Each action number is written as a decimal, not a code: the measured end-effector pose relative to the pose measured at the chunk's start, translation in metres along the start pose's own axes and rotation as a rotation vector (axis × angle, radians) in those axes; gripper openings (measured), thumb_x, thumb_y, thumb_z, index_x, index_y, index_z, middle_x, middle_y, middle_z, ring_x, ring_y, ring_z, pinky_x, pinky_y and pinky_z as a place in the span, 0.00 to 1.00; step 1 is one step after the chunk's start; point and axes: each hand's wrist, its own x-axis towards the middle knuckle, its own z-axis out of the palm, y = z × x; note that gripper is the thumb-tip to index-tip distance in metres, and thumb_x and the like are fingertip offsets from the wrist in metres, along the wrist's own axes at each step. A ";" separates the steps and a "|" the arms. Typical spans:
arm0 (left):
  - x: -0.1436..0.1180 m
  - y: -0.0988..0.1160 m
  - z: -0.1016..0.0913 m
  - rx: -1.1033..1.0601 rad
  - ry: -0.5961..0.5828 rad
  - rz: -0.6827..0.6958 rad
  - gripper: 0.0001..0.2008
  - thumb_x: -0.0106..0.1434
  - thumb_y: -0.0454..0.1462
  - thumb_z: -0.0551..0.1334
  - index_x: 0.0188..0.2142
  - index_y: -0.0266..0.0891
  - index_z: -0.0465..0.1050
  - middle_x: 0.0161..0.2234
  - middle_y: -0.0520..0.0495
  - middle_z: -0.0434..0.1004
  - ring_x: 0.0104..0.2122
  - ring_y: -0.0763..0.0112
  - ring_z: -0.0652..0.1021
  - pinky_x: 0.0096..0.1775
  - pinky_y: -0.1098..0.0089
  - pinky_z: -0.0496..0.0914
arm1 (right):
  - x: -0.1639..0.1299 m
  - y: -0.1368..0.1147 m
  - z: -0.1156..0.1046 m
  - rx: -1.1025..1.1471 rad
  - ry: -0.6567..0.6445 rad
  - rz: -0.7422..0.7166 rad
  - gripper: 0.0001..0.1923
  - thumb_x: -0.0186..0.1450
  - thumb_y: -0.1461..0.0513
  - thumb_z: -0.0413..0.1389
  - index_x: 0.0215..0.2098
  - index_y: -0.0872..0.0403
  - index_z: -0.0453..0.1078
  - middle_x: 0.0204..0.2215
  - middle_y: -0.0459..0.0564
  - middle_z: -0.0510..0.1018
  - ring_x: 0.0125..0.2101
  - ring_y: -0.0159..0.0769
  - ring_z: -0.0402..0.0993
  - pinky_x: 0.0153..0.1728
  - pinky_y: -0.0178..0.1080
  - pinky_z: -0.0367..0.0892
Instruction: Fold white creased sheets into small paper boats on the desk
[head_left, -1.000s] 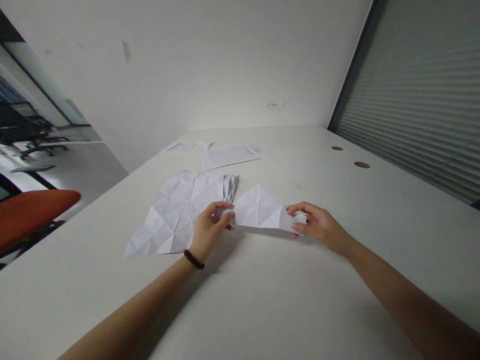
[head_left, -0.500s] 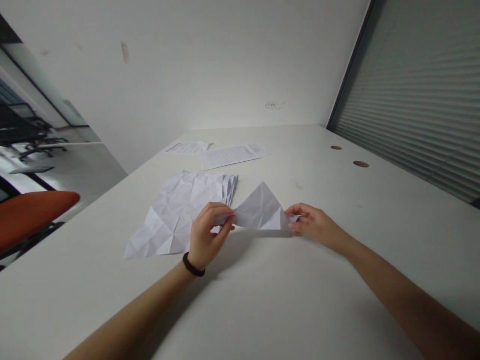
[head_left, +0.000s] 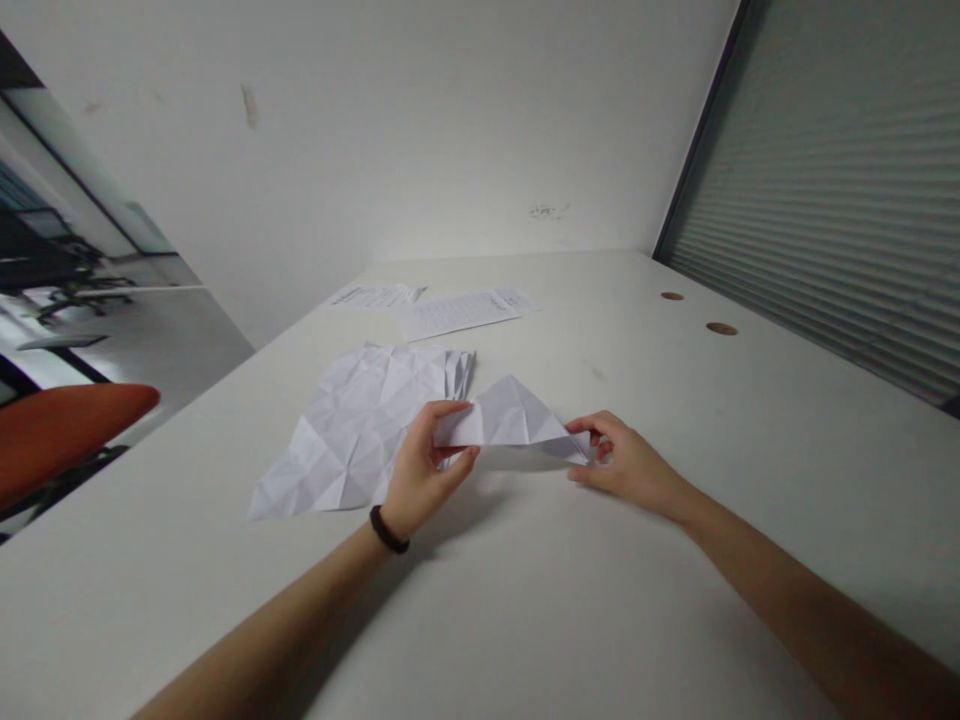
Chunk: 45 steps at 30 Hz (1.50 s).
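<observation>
A creased white paper (head_left: 506,418), folded into a peaked shape, hangs a little above the white table (head_left: 525,600) between my two hands. My left hand (head_left: 420,470), with a dark band at the wrist, pinches the paper's left end. My right hand (head_left: 622,462) pinches its right corner close to the tabletop. The paper bulges upward in the middle along its creases.
A stack of crumpled, creased white sheets (head_left: 360,425) lies just left of my left hand. Two printed pages (head_left: 461,310) (head_left: 375,294) lie farther back. Two round brown holes (head_left: 721,328) sit at the right near a ribbed shutter (head_left: 840,200). An orange chair (head_left: 67,425) stands off the table's left edge.
My hands have drawn closer together, and the flat strip of paper has buckled up into a peak and then tilted flatter toward me. My right hand has shifted a little left.
</observation>
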 end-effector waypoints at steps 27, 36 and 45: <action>0.002 0.003 0.003 0.165 -0.210 0.042 0.14 0.55 0.39 0.61 0.41 0.40 0.67 0.41 0.45 0.71 0.42 0.63 0.72 0.46 0.63 0.65 | 0.007 -0.004 -0.002 0.149 0.387 -0.026 0.12 0.56 0.54 0.55 0.33 0.53 0.67 0.32 0.51 0.76 0.37 0.40 0.72 0.35 0.38 0.66; 0.006 0.006 0.000 0.179 -0.012 -0.029 0.10 0.55 0.38 0.59 0.38 0.38 0.67 0.37 0.47 0.72 0.39 0.65 0.72 0.42 0.67 0.65 | -0.003 -0.019 0.001 0.357 -0.077 -0.001 0.28 0.48 0.60 0.62 0.47 0.53 0.64 0.41 0.50 0.74 0.38 0.39 0.71 0.36 0.37 0.66; 0.000 0.012 -0.002 0.283 -0.049 0.105 0.08 0.58 0.40 0.57 0.33 0.38 0.70 0.30 0.49 0.73 0.32 0.68 0.73 0.34 0.71 0.65 | 0.000 -0.010 0.005 0.134 0.050 -0.168 0.09 0.59 0.61 0.53 0.36 0.55 0.72 0.35 0.51 0.76 0.37 0.38 0.72 0.41 0.40 0.65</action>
